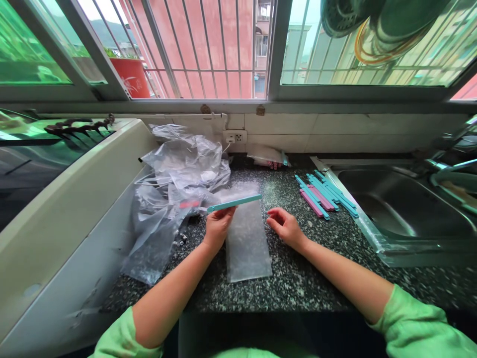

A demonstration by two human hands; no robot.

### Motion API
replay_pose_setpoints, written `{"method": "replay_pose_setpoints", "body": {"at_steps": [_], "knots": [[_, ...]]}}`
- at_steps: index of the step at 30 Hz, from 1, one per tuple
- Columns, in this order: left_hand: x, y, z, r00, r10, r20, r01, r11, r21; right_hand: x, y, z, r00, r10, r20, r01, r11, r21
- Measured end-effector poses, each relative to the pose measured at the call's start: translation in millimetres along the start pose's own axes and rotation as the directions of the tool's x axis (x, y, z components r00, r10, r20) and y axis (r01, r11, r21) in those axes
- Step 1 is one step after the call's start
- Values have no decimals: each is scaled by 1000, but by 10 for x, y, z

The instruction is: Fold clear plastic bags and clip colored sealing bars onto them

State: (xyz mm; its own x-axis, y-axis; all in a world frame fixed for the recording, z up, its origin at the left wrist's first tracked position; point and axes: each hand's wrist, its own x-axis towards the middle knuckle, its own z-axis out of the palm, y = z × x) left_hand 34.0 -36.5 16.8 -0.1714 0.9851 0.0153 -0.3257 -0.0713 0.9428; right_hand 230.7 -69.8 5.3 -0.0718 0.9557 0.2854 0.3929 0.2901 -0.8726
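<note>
My left hand [219, 226] is closed on a long teal bag sealing clip [238, 202], which it holds nearly level above the counter. Under the clip, a flat clear plastic bag [249, 248] lies on the speckled stone, its upper part partly behind my left hand and the clip. To the right of that bag, my right hand [286, 227] hovers with loosely curled fingers and nothing visible in them. A loose pile of teal clips [331, 191] and pink clips [312, 204] rests farther right, beside the sink.
Crumpled clear plastic bags [186, 164] are heaped at the left, against a white-sided appliance [82, 199]. A small filled bag [267, 155] lies by the back wall under a power socket [235, 137]. The steel sink [372, 243] borders the counter [298, 278] at right.
</note>
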Motion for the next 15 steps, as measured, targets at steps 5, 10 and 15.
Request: {"method": "replay_pose_setpoints", "body": {"at_steps": [5, 10, 15], "knots": [[-56, -28, 29, 992, -59, 114, 46, 993, 108, 119, 76, -34, 972, -162, -169, 129, 974, -186], [-71, -48, 33, 984, -83, 156, 56, 983, 173, 92, 59, -28, 936, -344, -75, 297, 888, -351], [-62, -59, 30, 979, -109, 171, 79, 981, 175, 145, 94, -53, 901, -433, 3, 390, 807, -443]]}}
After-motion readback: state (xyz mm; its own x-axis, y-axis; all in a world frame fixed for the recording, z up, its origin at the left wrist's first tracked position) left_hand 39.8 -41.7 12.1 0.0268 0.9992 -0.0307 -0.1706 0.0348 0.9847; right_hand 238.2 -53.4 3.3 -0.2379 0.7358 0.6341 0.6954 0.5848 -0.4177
